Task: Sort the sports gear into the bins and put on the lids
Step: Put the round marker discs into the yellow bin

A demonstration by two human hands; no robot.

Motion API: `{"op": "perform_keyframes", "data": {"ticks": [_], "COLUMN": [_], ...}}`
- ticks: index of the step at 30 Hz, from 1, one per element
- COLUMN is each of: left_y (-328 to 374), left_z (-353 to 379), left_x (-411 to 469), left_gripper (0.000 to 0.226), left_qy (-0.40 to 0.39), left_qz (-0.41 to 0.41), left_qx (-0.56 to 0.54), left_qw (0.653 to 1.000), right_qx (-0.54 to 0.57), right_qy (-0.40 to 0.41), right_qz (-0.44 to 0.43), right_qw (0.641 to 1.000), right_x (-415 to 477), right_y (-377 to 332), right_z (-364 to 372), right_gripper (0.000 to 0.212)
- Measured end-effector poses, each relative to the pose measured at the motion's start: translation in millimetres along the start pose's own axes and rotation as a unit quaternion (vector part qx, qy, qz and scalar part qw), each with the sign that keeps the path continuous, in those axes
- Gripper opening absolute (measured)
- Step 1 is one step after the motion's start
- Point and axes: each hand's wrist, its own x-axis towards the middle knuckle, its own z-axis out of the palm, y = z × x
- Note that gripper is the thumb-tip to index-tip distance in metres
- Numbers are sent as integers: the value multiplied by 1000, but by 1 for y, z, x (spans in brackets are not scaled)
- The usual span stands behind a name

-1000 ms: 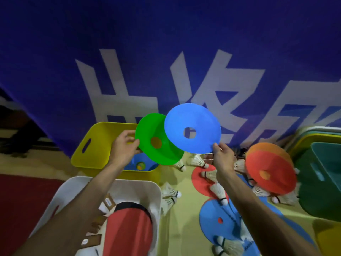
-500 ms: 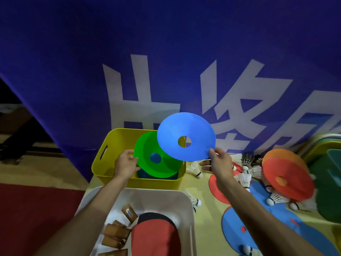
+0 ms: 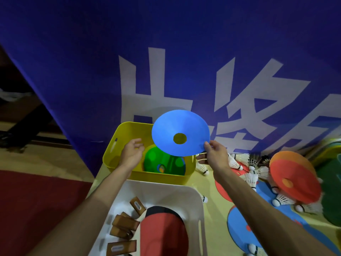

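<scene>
My right hand [image 3: 215,157] pinches the lower right rim of a blue disc cone [image 3: 180,133], which is tilted in the air over the yellow bin [image 3: 118,145]. A green disc cone [image 3: 156,161] lies inside that bin on other discs. My left hand [image 3: 132,154] hovers over the bin's left side with fingers apart and nothing in it. A white bin [image 3: 184,193] in front holds table tennis paddles [image 3: 162,231] with wooden handles. Loose shuttlecocks [image 3: 249,178] and more disc cones, an orange-red stack [image 3: 293,182] and blue ones [image 3: 243,226], lie on the table to the right.
A blue banner [image 3: 166,52] with white characters hangs right behind the bins. A dark green bin [image 3: 332,191] stands at the right edge, with stacked lids [image 3: 328,150] behind it. Red floor [image 3: 36,200] lies to the left of the table.
My left hand has let go of the green disc cone, which now lies in the yellow bin. The blue disc cone has moved over the bin; the view has shifted left.
</scene>
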Motion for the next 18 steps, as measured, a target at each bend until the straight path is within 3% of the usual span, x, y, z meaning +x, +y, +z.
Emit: {"op": "perform_keyframes", "data": {"ticks": [8, 18], "left_y": [18, 47], "left_z": [-11, 48], "left_x": [-20, -48], "left_gripper": [25, 17], "left_qy": [42, -31], "left_qz": [47, 81], "left_qx": [-36, -27], "left_qw": [997, 996], "right_qx": [-85, -80], "right_qy": [-50, -38], "right_qz": [46, 79], "right_qw": [994, 993], "right_x": [3, 9], "right_y": [12, 20], "right_z": [18, -48], "right_gripper": [39, 25]}}
